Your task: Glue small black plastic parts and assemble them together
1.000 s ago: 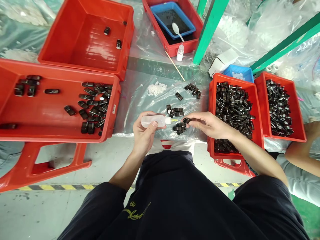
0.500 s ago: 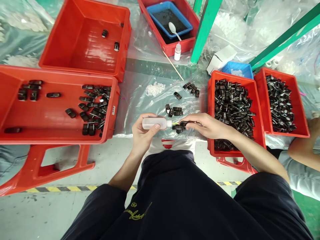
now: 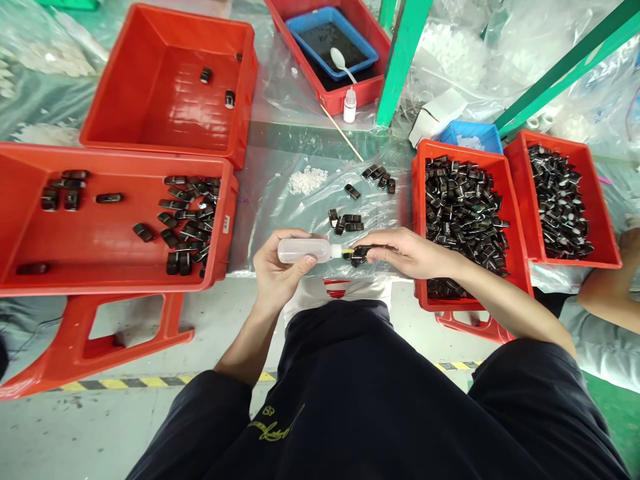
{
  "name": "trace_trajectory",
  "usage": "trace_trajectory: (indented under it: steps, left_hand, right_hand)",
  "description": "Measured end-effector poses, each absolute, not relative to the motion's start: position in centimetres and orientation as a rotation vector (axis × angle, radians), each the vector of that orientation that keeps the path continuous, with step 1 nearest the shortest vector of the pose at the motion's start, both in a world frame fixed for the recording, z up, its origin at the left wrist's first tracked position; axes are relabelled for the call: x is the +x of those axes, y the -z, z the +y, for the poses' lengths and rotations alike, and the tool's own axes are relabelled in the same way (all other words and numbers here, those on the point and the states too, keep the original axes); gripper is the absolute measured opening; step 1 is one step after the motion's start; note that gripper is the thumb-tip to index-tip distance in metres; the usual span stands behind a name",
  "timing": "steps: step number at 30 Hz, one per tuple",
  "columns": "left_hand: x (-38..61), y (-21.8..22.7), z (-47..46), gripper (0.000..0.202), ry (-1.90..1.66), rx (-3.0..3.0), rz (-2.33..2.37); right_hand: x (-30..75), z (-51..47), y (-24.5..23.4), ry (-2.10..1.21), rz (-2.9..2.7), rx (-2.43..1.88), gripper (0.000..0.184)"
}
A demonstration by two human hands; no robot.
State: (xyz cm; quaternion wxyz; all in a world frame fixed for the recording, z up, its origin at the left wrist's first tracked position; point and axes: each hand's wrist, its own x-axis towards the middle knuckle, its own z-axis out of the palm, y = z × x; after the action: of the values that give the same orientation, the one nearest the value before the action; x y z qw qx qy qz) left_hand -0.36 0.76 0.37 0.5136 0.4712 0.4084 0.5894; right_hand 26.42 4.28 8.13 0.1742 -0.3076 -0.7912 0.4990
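Observation:
My left hand (image 3: pixel 281 267) is wrapped round a translucent white squeeze bottle (image 3: pixel 305 251), which lies level with its yellow-tipped nozzle pointing right. Closed in the fingers of my right hand (image 3: pixel 400 252) is a small black toy car body (image 3: pixel 361 251). The nozzle tip is at the left end of this piece; whether they touch I cannot tell. Directly below it, partly hidden, are other black pieces (image 3: pixel 358 262). Further up the plastic-covered table (image 3: pixel 270 200) lie several more black car bodies (image 3: pixel 351 191) and a heap of small white bits (image 3: pixel 308 180).
Red bins stand left (image 3: pixel 115 233) and right (image 3: pixel 419 220), holding black pieces. At the back are a red bin with a blue tray (image 3: pixel 373 53) and spoon (image 3: pixel 340 59), a small dropper bottle (image 3: pixel 349 107), a thin stick (image 3: pixel 343 133) and a green post (image 3: pixel 400 67). A co-worker's arm (image 3: pixel 613 280) shows at right.
My left hand and the squeeze bottle have shifted slightly left. The black car body in my right hand has also moved a little left, and the camera view has shifted slightly.

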Motion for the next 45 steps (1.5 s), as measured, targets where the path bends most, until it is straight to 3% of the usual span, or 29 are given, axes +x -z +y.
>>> trace_trajectory:
  steps: [17,22,28,45]
  left_hand:
    - [-0.2,-1.1,0.5,0.038,-1.477,1.17,1.012]
    - [0.0,-0.7,0.4,0.046,-1.534,1.128,1.062]
    - [0.3,-0.3,-0.1,0.04,-1.569,1.12,1.043]
    - [0.0,-0.5,-0.3,0.038,-1.565,1.169,0.957]
  right_hand:
    - [26.2,3.8,-8.0,-1.533,-2.069,-0.936,0.039]
    - [26.0,3.5,-8.0,-1.4,-2.012,-0.994,0.033]
    - [25.9,2.9,-8.3,-1.237,-1.938,-0.991,0.026]
    - [25.6,2.1,-8.7,-1.149,-1.925,-0.925,0.028]
